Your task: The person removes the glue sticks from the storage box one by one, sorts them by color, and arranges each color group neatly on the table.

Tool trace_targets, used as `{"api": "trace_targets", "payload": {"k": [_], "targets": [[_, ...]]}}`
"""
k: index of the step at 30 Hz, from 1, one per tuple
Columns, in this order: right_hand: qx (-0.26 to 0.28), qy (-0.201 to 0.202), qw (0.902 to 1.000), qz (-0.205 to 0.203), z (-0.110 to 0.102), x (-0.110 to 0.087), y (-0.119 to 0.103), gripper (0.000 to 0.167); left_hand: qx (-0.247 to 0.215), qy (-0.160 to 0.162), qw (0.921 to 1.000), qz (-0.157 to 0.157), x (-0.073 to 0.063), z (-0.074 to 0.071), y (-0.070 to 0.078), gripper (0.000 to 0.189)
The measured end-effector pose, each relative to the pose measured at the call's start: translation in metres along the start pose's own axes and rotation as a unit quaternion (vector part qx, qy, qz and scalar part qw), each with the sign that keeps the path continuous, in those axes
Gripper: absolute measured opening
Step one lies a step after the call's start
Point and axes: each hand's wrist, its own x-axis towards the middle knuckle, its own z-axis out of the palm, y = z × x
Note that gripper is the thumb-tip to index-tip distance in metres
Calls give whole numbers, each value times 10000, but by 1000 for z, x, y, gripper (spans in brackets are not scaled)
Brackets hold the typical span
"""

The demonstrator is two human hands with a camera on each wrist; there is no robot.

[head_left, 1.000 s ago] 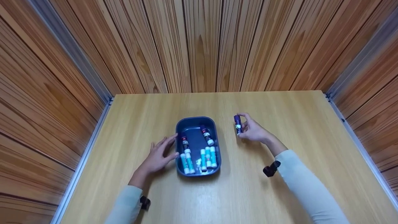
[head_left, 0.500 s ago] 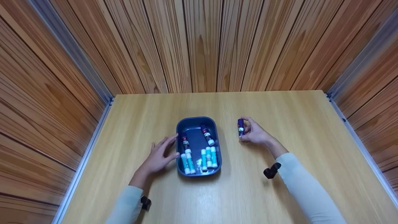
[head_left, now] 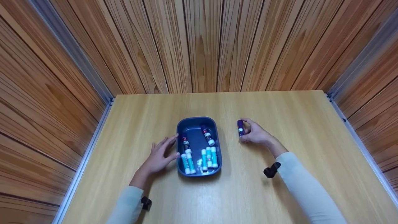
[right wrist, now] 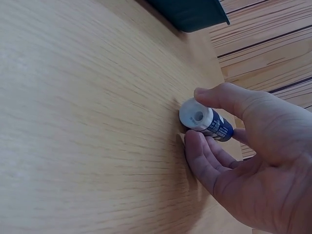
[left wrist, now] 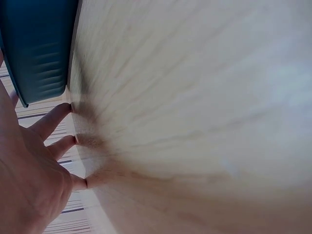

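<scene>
Purple glue stick (head_left: 240,127) right of frame centre, pinched by fingers of right hand (head_left: 255,134). Left hand (head_left: 157,158), fingers spread, beside navy tray (head_left: 196,135). Seven sticks (head_left: 209,157) inside; apparently one remains.

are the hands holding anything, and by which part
The right hand holds a purple tube by its sides, thumb at the white end. The left hand, beside the tray, grips nothing.
</scene>
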Motion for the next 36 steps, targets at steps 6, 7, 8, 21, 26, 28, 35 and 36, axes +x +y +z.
{"api": "trace_targets", "payload": {"k": [6,7,8,21,26,28,35,36], "targets": [[-35,-51,10000,-58,-2,0,0,106,-2,4,10000,15,1,0,0,80],[-57,-74,9999,-83,-3,-1,0,107,2,2,10000,8,1,0,0,80],[-72,-76,9999,-92,-4,-1,-1,108,-7,0,10000,15,0,0,0,80],[-343,134,9987,-357,-10,-10,-23,101,-76,7,10000,22,-2,-1,0,79],[-405,59,9979,-506,-1,-11,-33,99,-38,-9,10000,13,-2,-1,0,79],[-406,21,9975,-586,4,-11,-38,97,-37,-9,10000,18,-2,-1,0,79],[-402,-168,9957,-818,16,-11,-58,96,-19,-27,10000,-13,-1,-1,0,79],[-403,-191,9957,-817,18,-10,-61,96,-24,-23,10000,-10,-1,0,0,79]]}}
